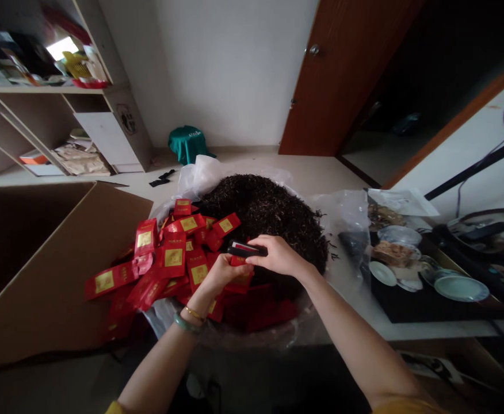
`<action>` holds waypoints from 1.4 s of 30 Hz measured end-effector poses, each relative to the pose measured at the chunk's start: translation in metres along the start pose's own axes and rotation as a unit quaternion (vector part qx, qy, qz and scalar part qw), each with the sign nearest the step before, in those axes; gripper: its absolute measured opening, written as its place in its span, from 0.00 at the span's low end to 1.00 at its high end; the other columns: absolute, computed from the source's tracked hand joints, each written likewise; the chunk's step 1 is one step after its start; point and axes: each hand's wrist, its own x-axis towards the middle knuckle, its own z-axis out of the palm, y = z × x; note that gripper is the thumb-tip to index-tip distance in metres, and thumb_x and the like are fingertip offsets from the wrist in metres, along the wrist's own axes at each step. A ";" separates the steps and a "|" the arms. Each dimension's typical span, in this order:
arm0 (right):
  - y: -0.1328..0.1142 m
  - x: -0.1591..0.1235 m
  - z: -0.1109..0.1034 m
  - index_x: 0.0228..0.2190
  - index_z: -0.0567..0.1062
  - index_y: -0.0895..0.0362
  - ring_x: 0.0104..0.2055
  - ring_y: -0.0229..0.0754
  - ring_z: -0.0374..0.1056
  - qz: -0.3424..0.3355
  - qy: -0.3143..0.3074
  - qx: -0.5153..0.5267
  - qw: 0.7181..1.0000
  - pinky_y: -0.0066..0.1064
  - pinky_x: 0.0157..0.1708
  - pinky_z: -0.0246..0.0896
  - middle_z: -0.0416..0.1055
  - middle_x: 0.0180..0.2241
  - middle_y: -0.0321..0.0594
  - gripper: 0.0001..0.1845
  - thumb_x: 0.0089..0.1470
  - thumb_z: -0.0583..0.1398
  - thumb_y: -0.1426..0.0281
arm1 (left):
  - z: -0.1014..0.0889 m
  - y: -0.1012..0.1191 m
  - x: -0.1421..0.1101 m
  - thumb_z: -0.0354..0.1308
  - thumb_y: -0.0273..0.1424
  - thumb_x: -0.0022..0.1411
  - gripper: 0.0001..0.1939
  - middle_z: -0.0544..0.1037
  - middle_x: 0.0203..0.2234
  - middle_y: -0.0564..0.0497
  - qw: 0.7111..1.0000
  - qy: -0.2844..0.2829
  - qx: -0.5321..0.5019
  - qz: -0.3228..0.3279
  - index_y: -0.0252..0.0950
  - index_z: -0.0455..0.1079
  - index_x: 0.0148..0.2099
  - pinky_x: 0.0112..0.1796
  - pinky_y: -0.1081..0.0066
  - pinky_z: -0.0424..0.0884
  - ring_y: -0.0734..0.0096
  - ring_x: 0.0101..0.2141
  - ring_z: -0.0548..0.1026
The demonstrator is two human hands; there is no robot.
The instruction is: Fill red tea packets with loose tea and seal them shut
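My left hand [218, 276] is closed on the upper part of a red packet [241, 282], fingers pinched near its top edge. In my right hand [275, 254] is a small black hand-held tool [242, 249] with a pale and red strip along it. The tool lies across the packet's top; whether it grips the edge is hard to see. Under and left of my hands spreads a pile of red packets [173, 257] with gold labels. Behind them is a heap of dark, dry tea leaves [264, 215] on clear plastic sheeting [211, 172].
A big open cardboard box [57, 241] stands at left. On the right, a dark tray [407, 310] bears a pale green bowl [461, 288], a small white dish [382, 273] and other ware. Shelves [118, 129], a teal-covered stool [188, 144] and a brown door [321, 98] are behind.
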 end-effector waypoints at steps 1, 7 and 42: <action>0.000 0.000 -0.002 0.40 0.78 0.57 0.39 0.43 0.72 0.002 -0.005 -0.002 1.000 0.32 0.40 0.64 0.76 0.37 0.41 0.17 0.44 0.67 0.68 | 0.000 0.000 0.000 0.73 0.40 0.34 0.21 0.74 0.17 0.55 1.000 0.002 0.002 0.007 0.31 0.73 0.26 0.24 0.76 0.64 0.79 0.19 0.68; 0.002 -0.001 -0.004 0.36 0.79 0.57 0.38 0.42 0.72 0.000 0.005 0.022 1.000 0.31 0.41 0.64 0.77 0.35 0.40 0.12 0.46 0.66 0.72 | -0.001 0.002 0.000 0.74 0.39 0.33 0.20 0.75 0.19 0.53 1.000 -0.010 -0.006 -0.021 0.31 0.73 0.26 0.24 0.75 0.65 0.78 0.19 0.69; 0.063 0.008 -0.004 0.43 0.75 0.56 0.44 0.45 0.72 0.100 0.067 0.013 0.993 0.34 0.45 0.64 0.76 0.43 0.42 0.18 0.48 0.64 0.68 | 0.005 0.005 -0.001 0.67 0.43 0.44 0.21 0.78 0.27 0.53 0.994 0.084 0.031 0.069 0.33 0.72 0.36 0.30 0.75 0.69 0.73 0.27 0.73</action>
